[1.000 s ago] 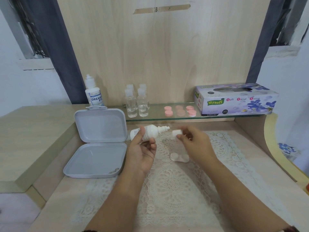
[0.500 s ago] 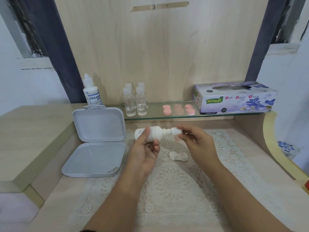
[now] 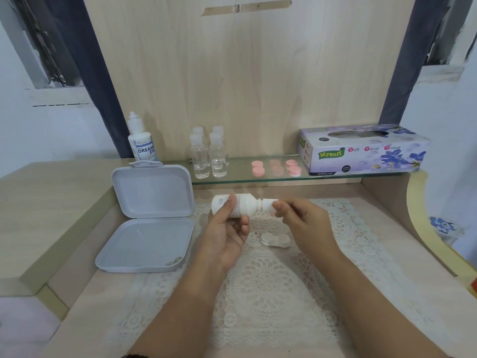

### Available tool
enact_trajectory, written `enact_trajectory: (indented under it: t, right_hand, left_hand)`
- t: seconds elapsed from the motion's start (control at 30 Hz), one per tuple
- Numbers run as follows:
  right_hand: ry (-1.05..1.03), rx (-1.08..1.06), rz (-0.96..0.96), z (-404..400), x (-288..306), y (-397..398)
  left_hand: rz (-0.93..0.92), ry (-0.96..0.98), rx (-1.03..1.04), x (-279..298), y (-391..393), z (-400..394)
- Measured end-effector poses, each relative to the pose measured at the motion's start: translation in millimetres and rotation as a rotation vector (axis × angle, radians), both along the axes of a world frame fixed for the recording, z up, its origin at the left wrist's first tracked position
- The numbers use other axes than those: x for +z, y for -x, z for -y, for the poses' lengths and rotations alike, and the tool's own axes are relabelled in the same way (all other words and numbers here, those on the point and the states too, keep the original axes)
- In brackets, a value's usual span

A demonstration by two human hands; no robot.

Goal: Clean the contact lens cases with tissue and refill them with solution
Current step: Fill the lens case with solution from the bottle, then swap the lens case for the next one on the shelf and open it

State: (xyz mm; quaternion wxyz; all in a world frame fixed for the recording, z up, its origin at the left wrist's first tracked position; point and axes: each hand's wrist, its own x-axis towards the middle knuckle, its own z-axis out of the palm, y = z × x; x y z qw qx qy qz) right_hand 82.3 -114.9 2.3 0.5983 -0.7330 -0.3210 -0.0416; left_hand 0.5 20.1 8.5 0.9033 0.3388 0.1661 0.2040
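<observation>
Lying on its side above the lace mat, the small white plastic solution bottle (image 3: 236,208) is gripped by the left hand (image 3: 227,231), thumb across its label and fingers curled beneath. The right hand (image 3: 302,220) pinches the white cap (image 3: 268,204) at the bottle's nozzle end, which points to the right. Just below the two hands, a white twin-well contact lens case (image 3: 275,240) rests on the cream lace mat (image 3: 258,293) that covers the pale wooden surface (image 3: 402,267).

Left of the mat, a grey hinged plastic box (image 3: 147,228) stands open, its lid leaning upright against the raised step. On the glass shelf (image 3: 240,177) behind, four clear small bottles (image 3: 209,156) stand grouped together, with a row of pink round lens case caps (image 3: 276,167) beside them. At the shelf's right end sits a lilac flowered tissue box (image 3: 361,151). A taller white bottle with a blue label (image 3: 142,140) stands upright at the far left, behind the open box.
</observation>
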Motion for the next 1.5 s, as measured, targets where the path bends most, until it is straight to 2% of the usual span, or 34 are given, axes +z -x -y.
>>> enact_trajectory:
  t: [0.1, 0.3, 0.4, 0.57, 0.7, 0.8, 0.93, 1.0, 1.13, 1.3, 1.5]
  right_hand:
    - [0.007, -0.018, -0.050, 3, 1, 2]
    - [0.043, 0.062, 0.058, 2, -2, 4]
    - [0.072, 0.041, 0.046, 1, -1, 5]
    - [0.019, 0.017, -0.010, 1, -2, 3]
    - [-0.084, -0.033, -0.102, 1, 2, 0]
    - [-0.124, -0.028, -0.151, 5, 3, -5]
    - [-0.167, 0.030, -0.203, 8, 5, -6]
    - [-0.156, 0.075, -0.221, 7, 5, -5]
    - [-0.006, 0.078, -0.274, 14, 6, -12]
    - [0.436, 0.075, -0.280, 31, -1, -20]
    - [0.556, 0.065, -0.200, 31, -4, -12]
  left_hand:
    - [0.006, 0.007, -0.001, 0, 0, 0]
    - [0.020, -0.010, 0.005, 0, -1, 1]
    - [0.015, -0.026, 0.006, 0, -1, 2]
    - [0.016, -0.138, -0.005, 0, 1, -1]
    - [-0.030, -0.479, 0.012, 3, 4, -2]
    - [-0.139, -0.842, 0.083, -2, 5, -4]
    - [-0.219, -1.264, 0.070, -15, 3, 1]
    - [-0.273, -1.371, 0.106, -19, 0, 0]
    - [-0.328, -1.237, 0.283, -24, -6, -16]
    - [-0.386, -1.125, 0.380, -23, -5, -27]
    - [-0.428, -1.145, 0.353, -27, -8, -27]
